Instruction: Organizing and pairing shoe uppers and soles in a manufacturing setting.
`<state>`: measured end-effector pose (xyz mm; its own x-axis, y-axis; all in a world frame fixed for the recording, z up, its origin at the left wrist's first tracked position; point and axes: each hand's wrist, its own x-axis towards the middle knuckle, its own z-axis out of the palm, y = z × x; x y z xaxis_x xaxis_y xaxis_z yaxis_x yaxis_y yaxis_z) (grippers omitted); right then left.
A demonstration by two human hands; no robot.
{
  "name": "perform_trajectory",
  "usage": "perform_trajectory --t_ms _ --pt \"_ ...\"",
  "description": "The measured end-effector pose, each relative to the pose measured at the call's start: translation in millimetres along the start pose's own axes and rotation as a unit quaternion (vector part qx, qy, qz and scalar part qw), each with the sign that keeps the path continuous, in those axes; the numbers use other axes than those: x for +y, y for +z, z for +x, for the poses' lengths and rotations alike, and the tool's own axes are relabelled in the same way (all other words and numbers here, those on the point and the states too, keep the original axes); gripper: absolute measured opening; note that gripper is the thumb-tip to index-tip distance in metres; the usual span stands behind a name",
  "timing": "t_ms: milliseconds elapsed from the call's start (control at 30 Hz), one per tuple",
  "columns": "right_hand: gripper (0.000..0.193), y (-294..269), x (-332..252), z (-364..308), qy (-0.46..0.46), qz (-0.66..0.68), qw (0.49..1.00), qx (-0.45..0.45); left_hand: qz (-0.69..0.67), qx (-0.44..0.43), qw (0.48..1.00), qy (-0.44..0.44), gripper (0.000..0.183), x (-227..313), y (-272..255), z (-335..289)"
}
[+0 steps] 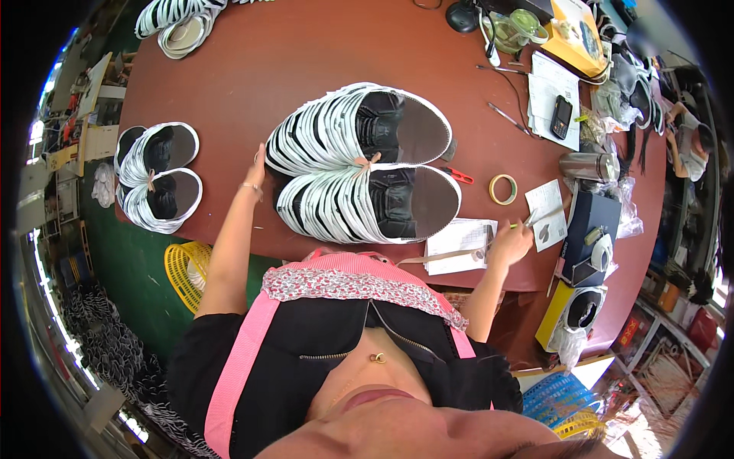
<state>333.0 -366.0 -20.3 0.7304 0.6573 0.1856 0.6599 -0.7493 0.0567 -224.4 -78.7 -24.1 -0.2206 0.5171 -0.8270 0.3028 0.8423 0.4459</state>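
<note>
In the middle of the table lies a large double row of nested shoe uppers [329,130], white-edged and black, tied together with a light cord. My left hand [257,170] is open, its fingers stretched out along the left end of this stack. Closed fingers of my right hand [511,244] hold what looks like a thin yellow-green pen [514,226], over the table's near right side. Beside that hand lies a sheet with a shoe-shaped picture [547,203]. Left of it is a pile of white papers [457,256], with a pale strap across it.
A smaller tied stack of uppers [138,206] sits at the table's left edge. Red thread snips [461,176] and a tape roll [492,190] lie right of the large stack. Along the right stand a metal flask [581,166] and boxes [589,229]. A yellow basket [176,277] stands below.
</note>
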Motion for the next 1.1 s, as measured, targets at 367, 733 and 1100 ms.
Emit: perform_trajectory --t_ms 367,733,1100 --pt "0.067 -43 -362 -9 -0.214 0.443 0.793 -0.360 -0.191 -0.323 0.925 0.063 0.065 -47 -15 -43" --pt "0.062 -195 -418 -37 -0.005 0.839 0.374 -0.396 0.068 -0.059 0.835 0.543 0.047 51 -156 -198" --pt "0.071 -64 -379 -155 0.109 0.837 0.300 -0.444 0.455 0.157 0.610 0.629 0.047 -108 -89 -142"
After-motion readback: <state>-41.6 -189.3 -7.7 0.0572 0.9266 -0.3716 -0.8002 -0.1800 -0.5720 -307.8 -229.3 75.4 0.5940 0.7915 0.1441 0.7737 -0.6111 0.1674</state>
